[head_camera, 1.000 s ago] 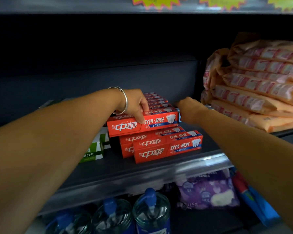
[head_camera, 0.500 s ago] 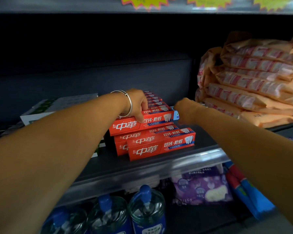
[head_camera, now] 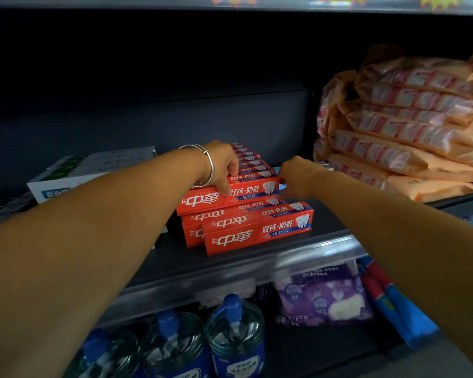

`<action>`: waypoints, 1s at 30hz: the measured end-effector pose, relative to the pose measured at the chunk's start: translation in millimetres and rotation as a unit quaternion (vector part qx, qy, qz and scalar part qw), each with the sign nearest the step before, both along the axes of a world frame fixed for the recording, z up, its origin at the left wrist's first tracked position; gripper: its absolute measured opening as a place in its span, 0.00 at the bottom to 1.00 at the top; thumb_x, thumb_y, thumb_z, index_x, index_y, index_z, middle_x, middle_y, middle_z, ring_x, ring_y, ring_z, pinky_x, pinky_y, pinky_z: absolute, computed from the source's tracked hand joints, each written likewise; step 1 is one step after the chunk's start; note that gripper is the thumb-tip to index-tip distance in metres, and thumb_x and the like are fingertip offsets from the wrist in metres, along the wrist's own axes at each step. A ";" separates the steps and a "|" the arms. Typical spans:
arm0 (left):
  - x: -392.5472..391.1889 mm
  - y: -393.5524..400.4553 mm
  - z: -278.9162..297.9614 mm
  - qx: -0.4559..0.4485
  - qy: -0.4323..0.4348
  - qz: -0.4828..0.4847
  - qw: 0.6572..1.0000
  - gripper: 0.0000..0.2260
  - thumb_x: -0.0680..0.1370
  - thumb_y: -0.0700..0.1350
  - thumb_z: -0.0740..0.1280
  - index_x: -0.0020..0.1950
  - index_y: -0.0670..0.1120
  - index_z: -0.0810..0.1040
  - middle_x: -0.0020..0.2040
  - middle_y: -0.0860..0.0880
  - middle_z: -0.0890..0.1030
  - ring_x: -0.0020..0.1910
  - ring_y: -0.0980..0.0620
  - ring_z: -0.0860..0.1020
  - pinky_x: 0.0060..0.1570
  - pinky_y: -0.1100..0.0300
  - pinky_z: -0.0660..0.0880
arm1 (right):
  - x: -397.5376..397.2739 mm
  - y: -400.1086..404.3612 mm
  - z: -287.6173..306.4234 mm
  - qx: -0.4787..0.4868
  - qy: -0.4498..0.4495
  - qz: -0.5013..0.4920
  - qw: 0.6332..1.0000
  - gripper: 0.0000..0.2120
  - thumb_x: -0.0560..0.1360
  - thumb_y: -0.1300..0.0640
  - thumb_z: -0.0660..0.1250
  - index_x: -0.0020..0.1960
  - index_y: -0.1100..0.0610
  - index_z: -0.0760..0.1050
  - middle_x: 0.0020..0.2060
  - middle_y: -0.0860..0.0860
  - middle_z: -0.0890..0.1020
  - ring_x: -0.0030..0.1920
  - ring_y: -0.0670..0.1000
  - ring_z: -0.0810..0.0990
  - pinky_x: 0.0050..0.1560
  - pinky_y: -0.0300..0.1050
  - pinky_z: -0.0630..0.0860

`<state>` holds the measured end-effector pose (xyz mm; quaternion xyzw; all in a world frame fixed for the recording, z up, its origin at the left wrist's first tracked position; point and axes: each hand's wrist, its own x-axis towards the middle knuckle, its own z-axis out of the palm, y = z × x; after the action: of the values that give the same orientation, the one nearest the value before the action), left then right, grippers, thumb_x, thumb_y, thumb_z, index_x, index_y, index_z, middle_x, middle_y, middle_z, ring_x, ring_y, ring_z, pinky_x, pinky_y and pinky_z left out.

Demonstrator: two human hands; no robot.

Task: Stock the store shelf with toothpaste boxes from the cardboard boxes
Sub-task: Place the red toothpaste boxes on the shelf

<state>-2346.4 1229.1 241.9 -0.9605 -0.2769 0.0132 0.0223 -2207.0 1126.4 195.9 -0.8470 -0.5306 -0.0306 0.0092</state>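
Red toothpaste boxes (head_camera: 257, 231) are stacked in rows on the dark shelf (head_camera: 230, 278), a bit left of centre. My left hand (head_camera: 223, 167), with a silver bracelet on the wrist, grips the top row of boxes (head_camera: 202, 201) from above, thumb pressed on the front face. My right hand (head_camera: 295, 177) is curled around the right end of that same top row, its back toward me and its fingers mostly hidden. No cardboard box is in view.
Orange packs (head_camera: 407, 137) are piled high on the shelf's right. White and green boxes (head_camera: 93, 166) lie at the left. Below the shelf stand water bottles (head_camera: 235, 331), a purple pack (head_camera: 325, 298) and blue-red packs (head_camera: 393, 304).
Both hands stay on the top row of red boxes. My view has swung slightly right to left, bringing the white and green boxes into sight.
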 end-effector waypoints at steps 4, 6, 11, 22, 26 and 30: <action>-1.7 0.4 -1.3 -0.005 -0.001 0.007 1.000 0.24 0.67 0.47 0.76 0.62 0.48 0.75 0.57 0.48 0.78 0.53 0.48 0.78 0.52 0.55 0.77 | -2.2 2.2 -0.2 -0.004 -0.005 -0.002 1.000 0.16 0.80 0.52 0.60 0.63 0.59 0.72 0.57 0.56 0.79 0.55 0.54 0.78 0.59 0.48 0.74; -1.8 0.6 -2.7 -0.003 -0.003 0.010 1.000 0.24 0.68 0.47 0.76 0.62 0.48 0.75 0.57 0.48 0.78 0.53 0.48 0.78 0.53 0.54 0.77 | -2.8 2.8 -0.8 -0.006 -0.008 -0.003 1.000 0.16 0.80 0.52 0.59 0.64 0.59 0.71 0.58 0.56 0.78 0.55 0.54 0.78 0.59 0.48 0.74; -2.4 0.2 -5.4 0.004 -0.013 0.008 1.000 0.23 0.68 0.46 0.76 0.61 0.48 0.75 0.56 0.48 0.78 0.54 0.48 0.78 0.55 0.52 0.77 | -4.3 2.0 -1.1 -0.011 -0.017 -0.008 1.000 0.16 0.80 0.52 0.60 0.65 0.58 0.71 0.58 0.55 0.78 0.56 0.55 0.78 0.60 0.49 0.75; -7.4 -4.3 -12.6 0.015 -0.049 -0.001 0.999 0.23 0.69 0.44 0.75 0.62 0.47 0.76 0.57 0.48 0.78 0.55 0.48 0.77 0.57 0.51 0.76 | -11.2 -10.2 -0.6 -0.004 -0.029 -0.017 0.999 0.16 0.79 0.54 0.61 0.64 0.59 0.72 0.58 0.56 0.79 0.55 0.54 0.79 0.56 0.47 0.75; -7.2 -9.1 -16.6 0.032 -0.054 0.008 0.998 0.23 0.69 0.43 0.75 0.63 0.46 0.75 0.60 0.47 0.77 0.57 0.47 0.77 0.59 0.52 0.75 | -14.6 -22.1 1.2 0.006 -0.053 -0.013 0.998 0.13 0.79 0.56 0.60 0.60 0.60 0.73 0.56 0.56 0.79 0.55 0.55 0.78 0.53 0.47 0.75; -7.7 -19.5 -22.8 0.060 -0.074 0.007 0.995 0.23 0.71 0.43 0.73 0.65 0.46 0.74 0.61 0.46 0.75 0.58 0.46 0.75 0.59 0.53 0.74 | -18.4 -34.2 1.7 0.020 -0.065 -0.003 0.998 0.12 0.79 0.56 0.60 0.60 0.59 0.73 0.57 0.57 0.78 0.55 0.56 0.78 0.51 0.48 0.75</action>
<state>-2354.1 1209.6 219.0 -0.9538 -0.2852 -0.0744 0.0589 -2225.4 1092.1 197.6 -0.8443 -0.5271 -0.0961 -0.0078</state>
